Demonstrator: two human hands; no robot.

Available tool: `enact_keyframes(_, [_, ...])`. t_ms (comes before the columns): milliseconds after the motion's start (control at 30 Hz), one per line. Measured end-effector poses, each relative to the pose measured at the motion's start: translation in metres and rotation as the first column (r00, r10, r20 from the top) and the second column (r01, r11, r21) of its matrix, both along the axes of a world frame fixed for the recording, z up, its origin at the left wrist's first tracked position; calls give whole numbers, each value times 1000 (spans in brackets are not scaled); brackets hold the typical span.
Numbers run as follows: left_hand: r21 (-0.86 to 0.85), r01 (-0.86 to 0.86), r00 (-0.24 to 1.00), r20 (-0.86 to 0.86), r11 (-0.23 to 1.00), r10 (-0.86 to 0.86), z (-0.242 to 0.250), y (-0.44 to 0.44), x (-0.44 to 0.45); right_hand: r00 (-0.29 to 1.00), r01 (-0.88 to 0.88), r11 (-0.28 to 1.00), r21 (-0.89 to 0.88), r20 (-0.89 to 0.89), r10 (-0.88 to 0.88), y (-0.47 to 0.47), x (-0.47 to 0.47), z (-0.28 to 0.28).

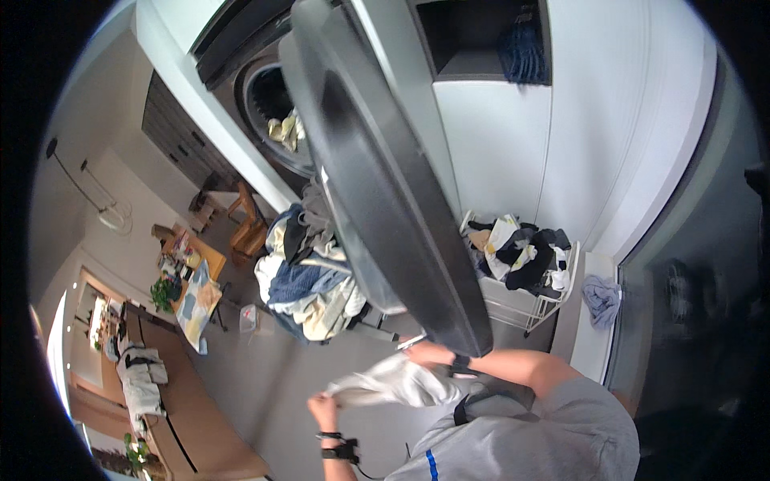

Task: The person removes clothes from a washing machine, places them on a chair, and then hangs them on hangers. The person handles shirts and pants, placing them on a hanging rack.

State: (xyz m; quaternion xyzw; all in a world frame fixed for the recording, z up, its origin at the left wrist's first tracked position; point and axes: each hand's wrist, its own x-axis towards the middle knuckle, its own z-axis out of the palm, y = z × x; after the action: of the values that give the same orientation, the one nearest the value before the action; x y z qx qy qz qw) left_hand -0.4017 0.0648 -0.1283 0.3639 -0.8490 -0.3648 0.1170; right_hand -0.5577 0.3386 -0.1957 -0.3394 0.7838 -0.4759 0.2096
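Observation:
A pale, light-coloured garment is stretched between my two hands in front of my body. My left hand pinches its left end. My right hand grips the other end, just below the tip of the dark machine door, which hides part of the area around it. That large open door swings close across the middle of the view. Behind it is a front-loading laundry machine drum with some pale yellowish cloth inside. A big heap of mixed laundry lies left of the door.
On the right stands a white wire cart full of dark and white clothes. A grey-blue cloth lies on a ledge by the glass. White cabinet doors rise behind. Further left are a brown sofa with clothes and a cluttered table.

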Motion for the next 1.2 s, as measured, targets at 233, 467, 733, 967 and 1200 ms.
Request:
enact_keyframes(233, [-582,-572,583,-784,577,-213,142,-35,63,734,-235,659,-714,-575,-361,-102,45,143])
enact_keyframes(467, [526,164,246,798,835,-551,-158,-55,169,698,-616,532,581,90,710,-80,79,-45])
enact_keyframes(733, [255,421,723,485,871,-492,-102,-23,133,745,-545,834,83,505,437,0,84,-95])
enact_keyframes(967, [545,119,971,-239,830,17,-46,11,115,677,638,766,-77,-419,-606,187,-118,27])
enact_keyframes(1200, [348,17,866,-473,937,160,-67,-4,95,144,618,426,-661,-437,-888,303,-312,264])
